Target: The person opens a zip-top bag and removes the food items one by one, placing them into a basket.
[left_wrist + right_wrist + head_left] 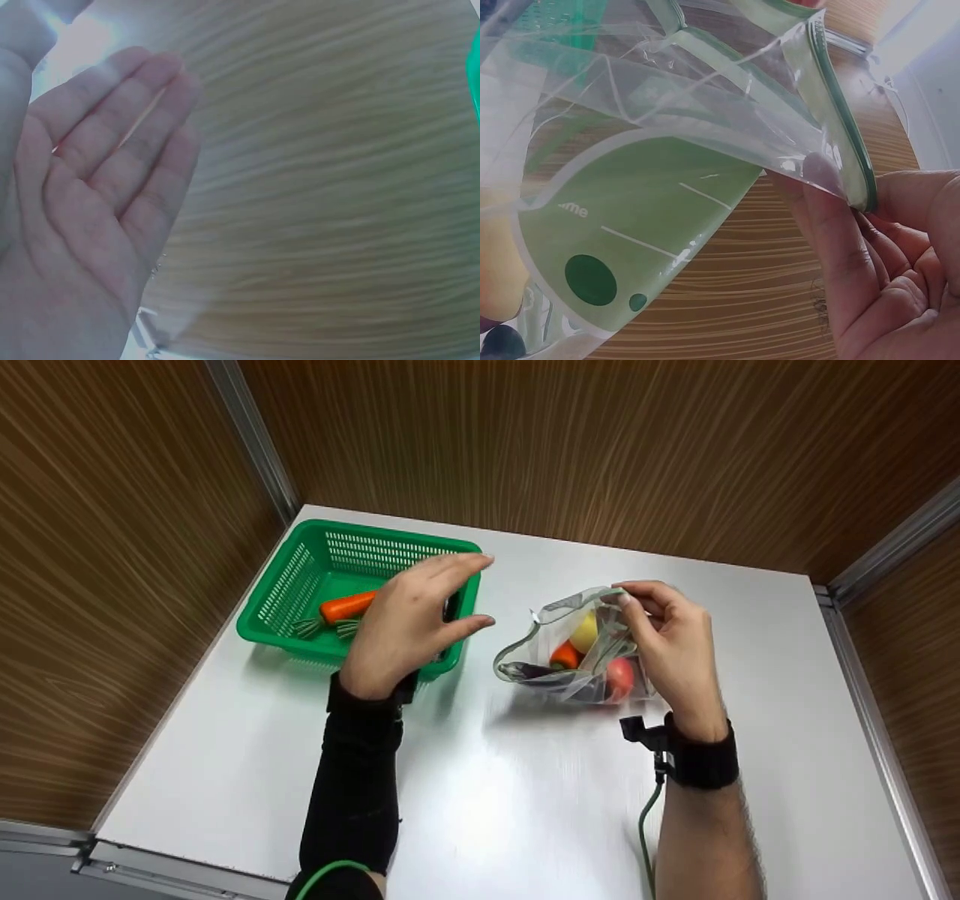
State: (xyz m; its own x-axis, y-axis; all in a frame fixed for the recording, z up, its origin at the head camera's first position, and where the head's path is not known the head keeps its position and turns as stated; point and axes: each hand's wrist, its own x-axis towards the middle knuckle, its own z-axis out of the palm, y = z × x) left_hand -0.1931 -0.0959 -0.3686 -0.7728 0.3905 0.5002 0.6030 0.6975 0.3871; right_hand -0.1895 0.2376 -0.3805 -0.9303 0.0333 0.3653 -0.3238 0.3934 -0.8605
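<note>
The left hand [420,619] is over the right part of the basket [394,532], fingers extended and thumb spread wide from them, palm turned toward the bag [589,664]; it holds nothing. Its forearm, in a black sleeve [352,787], reaches up from the lower edge. The right hand [671,637] comes in from the right, wrist bent inward, its thumb and fingers pinching the bag's green rim.

The bag sits on the tabletop [480,817], right of the basket, its mouth gaping toward the left. It is clear and creased, with a green-edged zip and, in the right wrist view, a green printed panel with darker ovals and white lines. Through it show an eggplant [534,670], an orange piece [565,656], a yellow fruit [584,634] and a red fruit [620,678]. A carrot [347,607] lies in the basket.
</note>
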